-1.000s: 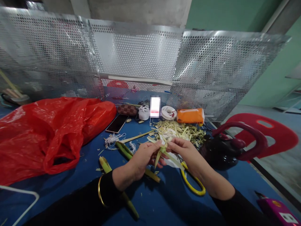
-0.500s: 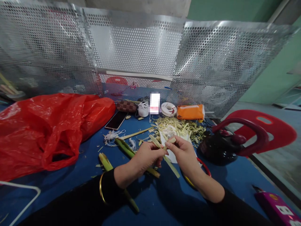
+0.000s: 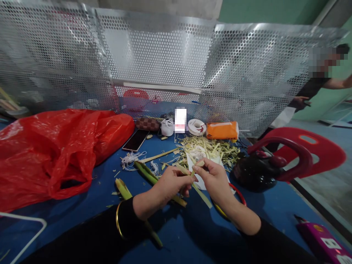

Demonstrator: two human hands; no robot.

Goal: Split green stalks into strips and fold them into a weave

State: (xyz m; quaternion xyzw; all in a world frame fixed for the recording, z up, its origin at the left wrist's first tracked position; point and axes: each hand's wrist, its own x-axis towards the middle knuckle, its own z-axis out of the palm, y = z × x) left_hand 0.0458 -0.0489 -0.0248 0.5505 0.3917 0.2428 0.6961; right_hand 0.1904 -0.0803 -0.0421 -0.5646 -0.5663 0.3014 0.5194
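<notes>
Both hands meet over the middle of the blue table. My left hand (image 3: 170,185) pinches pale green plant strips (image 3: 202,198) that cross between the hands. Thumb and fingers of my right hand (image 3: 215,179) are closed on the upper end of a strip, which bends over at the fingertips. One strip hangs down toward the table. Beneath and beside my left arm lie a green stalk (image 3: 145,172) and a second, cut stalk (image 3: 123,189). Behind the hands, white paper (image 3: 202,183) lies by a heap of plant shavings (image 3: 228,152).
A red plastic bag (image 3: 63,146) covers the left side, near a phone (image 3: 136,140) and white thread (image 3: 130,161). At right stand a dark kettle (image 3: 255,176) and a purple box (image 3: 321,238). A perforated metal screen (image 3: 165,51) rises behind; a person (image 3: 310,90) is beyond it.
A person has appeared at the far right behind the screen. Between my hands the strips have shifted slightly; both hands stay nearly in place.
</notes>
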